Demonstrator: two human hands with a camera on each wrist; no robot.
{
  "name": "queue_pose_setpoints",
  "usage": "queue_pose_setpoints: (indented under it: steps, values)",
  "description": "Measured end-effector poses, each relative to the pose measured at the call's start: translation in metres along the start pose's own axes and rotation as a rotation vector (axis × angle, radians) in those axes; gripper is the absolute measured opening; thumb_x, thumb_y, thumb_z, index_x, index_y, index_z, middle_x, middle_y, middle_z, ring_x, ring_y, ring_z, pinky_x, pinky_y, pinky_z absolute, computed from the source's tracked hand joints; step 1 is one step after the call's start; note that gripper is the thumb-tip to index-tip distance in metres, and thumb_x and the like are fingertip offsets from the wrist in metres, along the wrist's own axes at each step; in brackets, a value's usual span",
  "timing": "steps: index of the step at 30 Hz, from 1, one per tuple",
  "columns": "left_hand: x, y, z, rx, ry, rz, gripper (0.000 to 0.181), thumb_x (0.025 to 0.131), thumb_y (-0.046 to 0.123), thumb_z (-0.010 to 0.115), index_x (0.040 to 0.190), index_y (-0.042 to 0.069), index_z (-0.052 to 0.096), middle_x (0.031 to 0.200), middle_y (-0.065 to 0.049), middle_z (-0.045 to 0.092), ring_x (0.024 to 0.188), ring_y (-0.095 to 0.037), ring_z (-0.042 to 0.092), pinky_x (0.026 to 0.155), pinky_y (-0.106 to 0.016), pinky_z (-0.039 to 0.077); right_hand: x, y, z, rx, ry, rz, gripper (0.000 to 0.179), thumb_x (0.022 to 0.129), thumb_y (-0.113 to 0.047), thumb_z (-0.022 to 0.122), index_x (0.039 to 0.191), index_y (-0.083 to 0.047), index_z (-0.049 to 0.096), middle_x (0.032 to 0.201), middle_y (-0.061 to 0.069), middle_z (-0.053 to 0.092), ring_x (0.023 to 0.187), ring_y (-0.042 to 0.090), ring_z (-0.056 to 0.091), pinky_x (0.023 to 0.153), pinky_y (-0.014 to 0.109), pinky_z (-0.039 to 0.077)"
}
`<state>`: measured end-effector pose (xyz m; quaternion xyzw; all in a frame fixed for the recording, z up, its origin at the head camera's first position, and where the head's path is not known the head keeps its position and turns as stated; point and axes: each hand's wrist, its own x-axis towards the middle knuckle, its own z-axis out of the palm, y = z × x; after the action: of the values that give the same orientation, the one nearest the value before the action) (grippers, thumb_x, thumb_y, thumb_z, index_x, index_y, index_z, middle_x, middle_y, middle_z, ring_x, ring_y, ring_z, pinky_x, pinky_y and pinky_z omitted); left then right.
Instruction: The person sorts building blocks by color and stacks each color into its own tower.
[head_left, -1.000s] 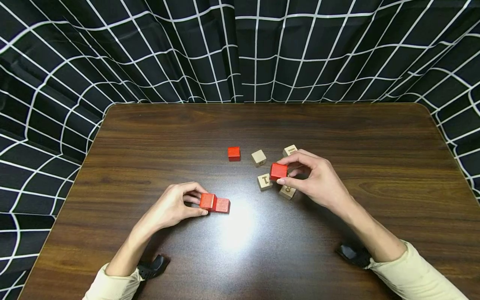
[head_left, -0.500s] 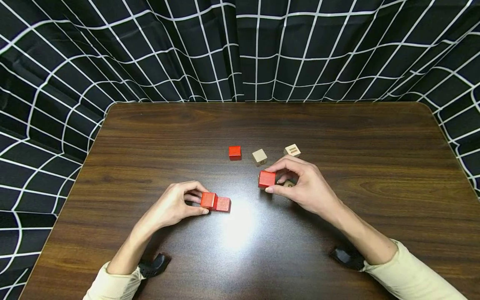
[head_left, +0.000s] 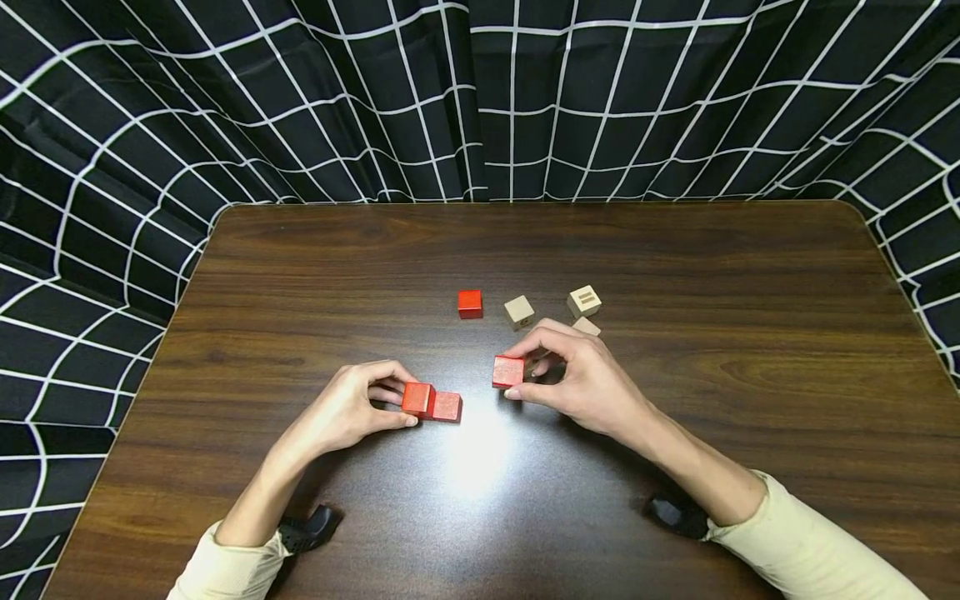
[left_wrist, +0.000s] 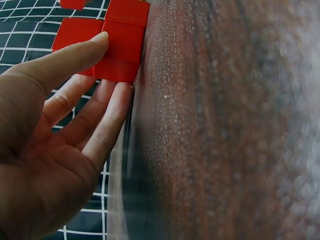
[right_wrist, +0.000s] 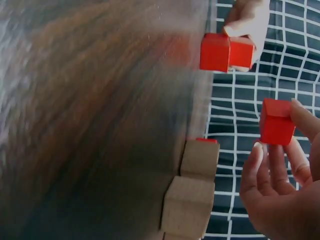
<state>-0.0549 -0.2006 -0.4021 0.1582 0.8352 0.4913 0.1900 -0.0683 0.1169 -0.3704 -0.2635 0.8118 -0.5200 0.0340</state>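
Observation:
In the head view my left hand holds a small stack of red cubes at its left side. An upper red cube sits on a lower red cube, with thumb and fingers on either side of them. Against the lower one, to its right, stands another red cube on the table. My right hand pinches a further red cube between thumb and fingertips. That cube hangs above the table, apart from the stack, as the right wrist view shows.
Behind the right hand lie a blank-topped wooden cube, a wooden cube with an equals sign and a partly hidden wooden cube. A lone red cube lies left of them. A black gridded curtain surrounds the brown table.
My right hand has carried its red cube left and nearer, toward the stack, uncovering the wooden cube with the equals sign. The left hand keeps its hold in place.

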Motion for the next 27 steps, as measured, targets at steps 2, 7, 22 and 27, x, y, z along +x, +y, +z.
queue_pose_setpoints:
  steps: [2, 7, 22, 27]
  values:
    - [0.000, -0.001, 0.000, 0.003, 0.002, 0.001, 0.033, 0.073, 0.002, 0.087, 0.100, 0.011, 0.070, 0.097, -0.003, 0.072, 0.088, -0.013, 0.071, 0.080, -0.027, 0.060, 0.000, -0.002, 0.003, -0.010, -0.005, 0.018, 0.034, 0.071, -0.016, 0.091, 0.098, -0.023, 0.072, 0.094, -0.012, 0.064, 0.076, 0.017, 0.065, 0.067, 0.030, 0.054]
    - [-0.001, -0.001, 0.000, 0.002, 0.000, 0.001, 0.033, 0.073, 0.003, 0.087, 0.100, 0.011, 0.070, 0.097, -0.003, 0.072, 0.088, -0.013, 0.071, 0.081, -0.027, 0.060, 0.002, -0.006, 0.011, -0.035, -0.015, 0.037, 0.035, 0.071, -0.019, 0.091, 0.100, -0.022, 0.073, 0.092, -0.011, 0.062, 0.075, 0.018, 0.065, 0.065, 0.030, 0.054]
    - [0.000, 0.000, -0.001, -0.011, -0.014, -0.007, 0.032, 0.074, 0.004, 0.086, 0.101, 0.011, 0.070, 0.098, -0.004, 0.072, 0.089, -0.014, 0.072, 0.080, -0.027, 0.060, 0.009, -0.012, 0.031, 0.006, -0.045, 0.055, 0.035, 0.071, -0.016, 0.091, 0.101, -0.021, 0.074, 0.092, -0.011, 0.061, 0.077, 0.020, 0.067, 0.067, 0.032, 0.057]
    - [0.001, 0.000, -0.002, -0.010, -0.015, -0.007, 0.033, 0.074, 0.003, 0.086, 0.101, 0.010, 0.070, 0.099, -0.004, 0.072, 0.089, -0.014, 0.072, 0.081, -0.027, 0.060, 0.011, -0.013, 0.035, -0.005, -0.040, 0.037, 0.036, 0.070, -0.014, 0.092, 0.100, -0.019, 0.074, 0.091, -0.010, 0.061, 0.078, 0.017, 0.066, 0.066, 0.035, 0.057]
